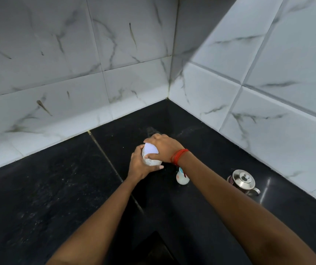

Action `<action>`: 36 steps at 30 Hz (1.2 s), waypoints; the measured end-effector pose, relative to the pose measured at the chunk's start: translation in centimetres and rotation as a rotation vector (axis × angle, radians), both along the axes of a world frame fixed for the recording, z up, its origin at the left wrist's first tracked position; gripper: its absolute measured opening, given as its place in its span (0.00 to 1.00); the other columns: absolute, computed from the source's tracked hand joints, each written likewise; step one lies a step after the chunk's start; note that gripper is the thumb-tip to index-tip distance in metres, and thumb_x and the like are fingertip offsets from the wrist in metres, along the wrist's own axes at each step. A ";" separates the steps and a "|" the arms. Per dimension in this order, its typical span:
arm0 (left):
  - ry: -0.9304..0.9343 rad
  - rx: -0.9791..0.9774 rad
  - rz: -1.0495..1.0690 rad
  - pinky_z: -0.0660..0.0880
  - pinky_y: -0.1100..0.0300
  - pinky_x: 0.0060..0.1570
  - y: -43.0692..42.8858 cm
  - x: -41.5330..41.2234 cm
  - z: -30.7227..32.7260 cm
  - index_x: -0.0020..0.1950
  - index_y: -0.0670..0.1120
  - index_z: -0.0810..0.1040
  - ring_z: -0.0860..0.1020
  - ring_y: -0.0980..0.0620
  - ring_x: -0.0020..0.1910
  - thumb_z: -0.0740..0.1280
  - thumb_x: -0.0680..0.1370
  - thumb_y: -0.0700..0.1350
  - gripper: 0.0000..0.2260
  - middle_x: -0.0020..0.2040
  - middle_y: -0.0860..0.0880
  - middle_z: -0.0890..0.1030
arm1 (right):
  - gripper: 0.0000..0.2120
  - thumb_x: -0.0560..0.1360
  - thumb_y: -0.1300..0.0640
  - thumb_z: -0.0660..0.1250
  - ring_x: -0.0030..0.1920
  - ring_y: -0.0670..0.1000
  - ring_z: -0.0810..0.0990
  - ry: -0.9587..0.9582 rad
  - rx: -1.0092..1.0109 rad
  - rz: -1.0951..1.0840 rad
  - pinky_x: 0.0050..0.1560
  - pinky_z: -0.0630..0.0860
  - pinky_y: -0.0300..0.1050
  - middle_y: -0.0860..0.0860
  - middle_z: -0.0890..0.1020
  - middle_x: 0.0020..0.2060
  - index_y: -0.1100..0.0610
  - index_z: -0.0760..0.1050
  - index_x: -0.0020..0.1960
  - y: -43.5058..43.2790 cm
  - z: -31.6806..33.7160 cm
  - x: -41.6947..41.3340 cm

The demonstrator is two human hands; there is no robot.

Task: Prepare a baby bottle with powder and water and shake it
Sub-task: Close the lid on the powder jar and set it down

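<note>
presently at the powder step. left hand (140, 166) grips the body of the white powder container (152, 162) and right hand (163, 148) clasps its lid (150, 149), low over the black counter (57, 188). baby bottle (182, 178) stands just beside, under the right wrist. whether the lid is being opened or closed cannot be told. next move likely needs a braced twist.

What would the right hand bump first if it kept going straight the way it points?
The right hand grips the white jar, so that comes first. Past it, probably only black counter until the tiled wall, though depth is hard to judge.
</note>
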State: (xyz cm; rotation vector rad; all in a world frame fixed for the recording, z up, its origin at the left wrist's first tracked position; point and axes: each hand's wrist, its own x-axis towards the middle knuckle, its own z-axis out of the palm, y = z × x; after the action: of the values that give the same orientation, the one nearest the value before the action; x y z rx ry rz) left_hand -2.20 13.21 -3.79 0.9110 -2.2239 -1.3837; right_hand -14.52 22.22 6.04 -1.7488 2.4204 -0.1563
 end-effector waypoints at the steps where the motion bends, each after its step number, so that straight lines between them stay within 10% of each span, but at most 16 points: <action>1: -0.008 0.010 -0.005 0.78 0.47 0.63 -0.4 -0.3 -0.6 0.72 0.57 0.66 0.73 0.51 0.66 0.86 0.53 0.62 0.52 0.67 0.53 0.75 | 0.30 0.76 0.39 0.66 0.67 0.59 0.72 -0.009 0.030 -0.011 0.64 0.75 0.56 0.55 0.73 0.69 0.47 0.67 0.75 -0.5 -0.4 -0.4; 25: 0.048 0.096 0.028 0.74 0.47 0.71 -4.9 -0.2 -5.4 0.78 0.54 0.63 0.74 0.51 0.72 0.87 0.57 0.56 0.55 0.74 0.51 0.74 | 0.36 0.76 0.37 0.66 0.70 0.58 0.69 -0.070 -0.051 -0.229 0.64 0.75 0.58 0.53 0.68 0.74 0.50 0.62 0.78 -2.5 -3.8 -1.0; 30: 0.253 -0.141 0.200 0.76 0.46 0.66 -2.4 2.5 -2.4 0.72 0.47 0.72 0.75 0.48 0.67 0.79 0.70 0.36 0.33 0.66 0.50 0.76 | 0.23 0.77 0.41 0.67 0.68 0.55 0.70 -0.130 -0.345 -0.378 0.68 0.72 0.51 0.52 0.76 0.66 0.50 0.75 0.69 3.4 -1.1 -2.3; 36: 0.467 -0.278 -0.068 0.76 0.61 0.57 5.8 -1.3 4.5 0.63 0.45 0.77 0.78 0.54 0.56 0.74 0.76 0.38 0.17 0.58 0.48 0.79 | 0.17 0.77 0.46 0.70 0.63 0.56 0.74 -0.134 -0.532 -0.665 0.66 0.72 0.49 0.53 0.80 0.60 0.52 0.80 0.63 15.2 0.8 -5.7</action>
State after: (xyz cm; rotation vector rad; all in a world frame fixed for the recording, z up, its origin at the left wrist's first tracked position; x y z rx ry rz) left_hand -3.50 19.00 0.71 0.3722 -2.0242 -1.1319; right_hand -20.24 37.46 6.85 -0.9260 2.9226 -1.0288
